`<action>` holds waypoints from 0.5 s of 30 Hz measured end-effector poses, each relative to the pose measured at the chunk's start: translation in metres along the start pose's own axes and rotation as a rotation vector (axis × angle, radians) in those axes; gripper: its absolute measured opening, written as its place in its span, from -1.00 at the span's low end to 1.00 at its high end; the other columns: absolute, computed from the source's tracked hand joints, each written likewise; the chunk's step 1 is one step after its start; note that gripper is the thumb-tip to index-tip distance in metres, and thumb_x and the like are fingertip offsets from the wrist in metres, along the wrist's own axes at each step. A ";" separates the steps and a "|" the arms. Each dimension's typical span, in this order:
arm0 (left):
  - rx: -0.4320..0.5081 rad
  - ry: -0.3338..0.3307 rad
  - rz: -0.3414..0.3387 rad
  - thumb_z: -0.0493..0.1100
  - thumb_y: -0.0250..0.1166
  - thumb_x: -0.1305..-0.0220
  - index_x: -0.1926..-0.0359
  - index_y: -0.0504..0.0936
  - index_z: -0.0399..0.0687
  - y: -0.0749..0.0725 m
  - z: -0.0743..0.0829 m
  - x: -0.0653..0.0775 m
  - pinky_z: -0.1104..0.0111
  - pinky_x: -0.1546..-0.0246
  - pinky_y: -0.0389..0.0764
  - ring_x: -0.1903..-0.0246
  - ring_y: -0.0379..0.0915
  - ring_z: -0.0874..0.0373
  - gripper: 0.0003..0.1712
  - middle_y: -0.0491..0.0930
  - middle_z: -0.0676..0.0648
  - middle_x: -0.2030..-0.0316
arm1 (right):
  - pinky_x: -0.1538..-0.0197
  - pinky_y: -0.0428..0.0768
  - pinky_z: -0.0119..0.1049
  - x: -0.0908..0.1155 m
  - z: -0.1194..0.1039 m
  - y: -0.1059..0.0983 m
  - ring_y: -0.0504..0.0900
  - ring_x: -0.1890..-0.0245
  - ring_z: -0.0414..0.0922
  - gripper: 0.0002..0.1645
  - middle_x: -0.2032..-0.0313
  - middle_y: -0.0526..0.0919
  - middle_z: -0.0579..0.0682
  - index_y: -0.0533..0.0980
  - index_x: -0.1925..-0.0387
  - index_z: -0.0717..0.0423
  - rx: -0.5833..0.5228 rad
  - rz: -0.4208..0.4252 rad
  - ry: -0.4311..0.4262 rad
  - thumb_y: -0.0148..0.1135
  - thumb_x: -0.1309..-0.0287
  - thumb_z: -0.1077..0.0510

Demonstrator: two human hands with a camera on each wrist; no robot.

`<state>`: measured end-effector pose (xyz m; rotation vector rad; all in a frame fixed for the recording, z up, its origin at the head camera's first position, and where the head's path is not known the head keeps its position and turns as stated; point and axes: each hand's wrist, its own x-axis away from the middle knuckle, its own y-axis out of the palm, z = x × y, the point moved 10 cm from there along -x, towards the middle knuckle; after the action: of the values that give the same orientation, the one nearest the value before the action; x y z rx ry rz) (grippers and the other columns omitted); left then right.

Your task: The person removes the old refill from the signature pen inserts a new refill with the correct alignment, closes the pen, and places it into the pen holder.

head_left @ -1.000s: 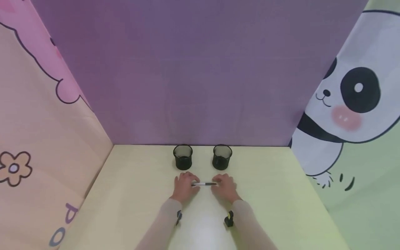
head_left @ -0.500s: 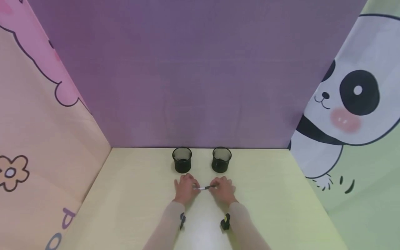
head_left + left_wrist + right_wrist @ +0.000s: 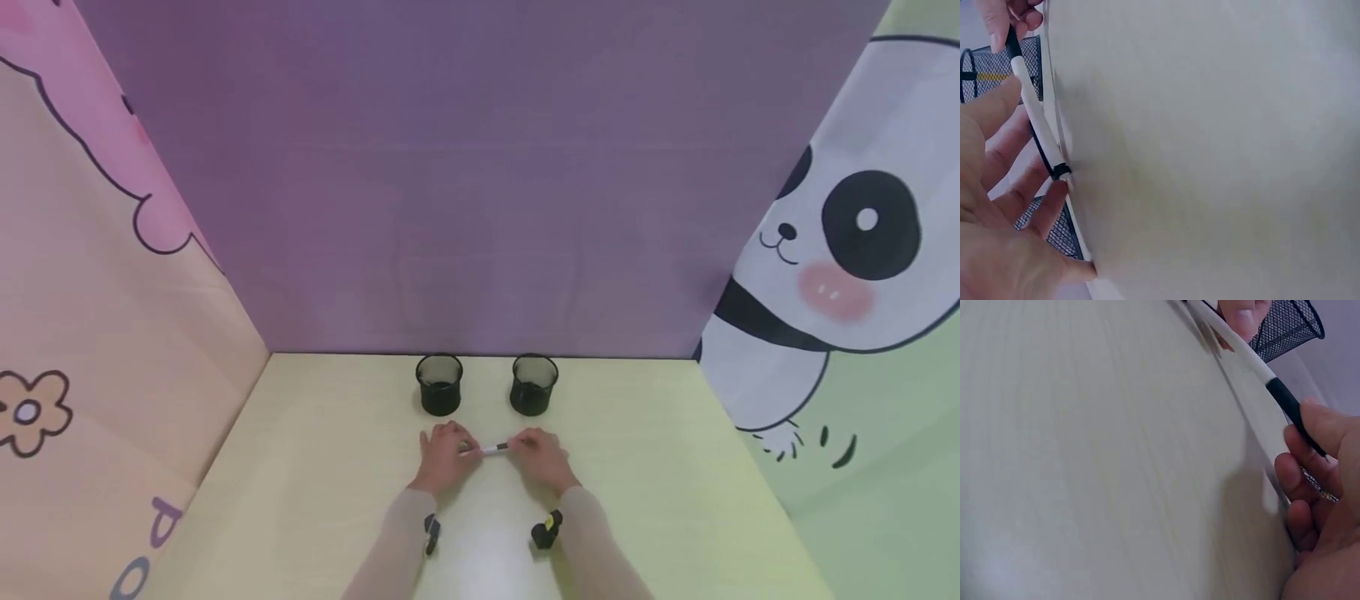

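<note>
A marker [image 3: 495, 449] with a white body and a black cap is held crosswise between both hands. My left hand [image 3: 444, 458] pinches the white body between thumb and fingers, with the black tail end of the marker [image 3: 1041, 122] by the fingertips in the left wrist view. The black cap [image 3: 1285, 403] is pinched by my right hand [image 3: 545, 458], thumb on one side and fingers curled on the other. In the head view the cap is on the right and mostly covered by the fingers. The cap and body are joined.
Two dark mesh pen cups, a left one [image 3: 439, 396] and a right one [image 3: 532, 396], stand just beyond the hands near the table's back edge. A thin yellow and black item [image 3: 991, 76] shows through one cup's mesh. A purple wall [image 3: 480, 208] rises behind the pale table [image 3: 315, 483].
The marker has gone from level to slightly tilted, right end higher. My fingers have closed further onto both ends, so less of it shows. The cups have stayed put.
</note>
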<state>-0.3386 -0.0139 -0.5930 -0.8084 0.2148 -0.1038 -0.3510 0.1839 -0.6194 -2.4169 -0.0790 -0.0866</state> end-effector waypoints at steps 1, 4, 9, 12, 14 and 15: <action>0.008 0.000 -0.002 -0.06 0.48 -0.22 0.31 0.78 0.06 0.000 0.000 0.000 -0.37 -0.26 0.16 0.07 0.45 -0.06 -0.91 0.63 -0.04 0.22 | -0.19 0.40 0.13 -0.001 0.002 -0.001 0.62 0.09 -0.09 -0.77 0.21 0.74 -0.14 0.68 0.26 -0.13 -0.017 0.014 0.015 0.24 -0.38 -0.12; 0.057 -0.008 -0.003 -0.10 0.45 -0.26 0.19 0.78 0.02 -0.001 -0.003 0.000 -0.28 -0.23 0.19 0.22 0.43 0.05 -0.87 0.65 0.00 0.31 | -0.03 0.50 -0.11 0.000 0.006 -0.003 0.59 0.24 -0.15 -0.67 0.30 0.73 -0.11 0.68 0.28 -0.03 -0.085 0.057 0.061 0.21 -0.41 -0.15; 0.154 -0.029 -0.037 -0.13 0.41 -0.31 0.18 0.78 0.03 -0.001 -0.010 0.001 -0.37 -0.37 0.01 0.32 0.37 0.16 -0.90 0.61 0.05 0.39 | 0.14 0.47 -0.27 0.004 0.008 0.000 0.53 0.32 -0.15 -0.60 0.37 0.71 -0.07 0.67 0.28 0.09 -0.223 0.093 0.108 0.21 -0.42 -0.14; 0.173 -0.044 -0.067 -0.09 0.39 -0.33 0.24 0.78 0.09 0.001 -0.016 0.002 -0.37 -0.40 -0.03 0.32 0.36 0.19 -0.93 0.59 0.10 0.40 | 0.17 0.45 -0.29 0.006 0.008 0.004 0.52 0.34 -0.15 -0.61 0.39 0.70 -0.06 0.66 0.29 0.11 -0.276 0.095 0.111 0.22 -0.41 -0.12; 0.186 -0.046 -0.081 -0.08 0.37 -0.34 0.24 0.78 0.09 0.002 -0.019 0.002 -0.36 -0.41 -0.04 0.30 0.38 0.19 -0.92 0.61 0.10 0.37 | 0.16 0.44 -0.30 0.007 0.009 0.006 0.53 0.34 -0.15 -0.62 0.40 0.71 -0.07 0.67 0.30 0.10 -0.286 0.098 0.111 0.24 -0.40 -0.12; 0.197 -0.049 -0.087 -0.09 0.36 -0.35 0.23 0.78 0.09 0.002 -0.021 0.002 -0.35 -0.43 -0.05 0.28 0.41 0.20 -0.92 0.64 0.10 0.35 | 0.16 0.45 -0.29 0.007 0.008 0.006 0.53 0.33 -0.16 -0.61 0.40 0.72 -0.07 0.67 0.30 0.10 -0.284 0.097 0.105 0.24 -0.39 -0.13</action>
<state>-0.3415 -0.0271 -0.6089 -0.6231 0.1206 -0.1843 -0.3427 0.1850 -0.6293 -2.6893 0.1053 -0.1913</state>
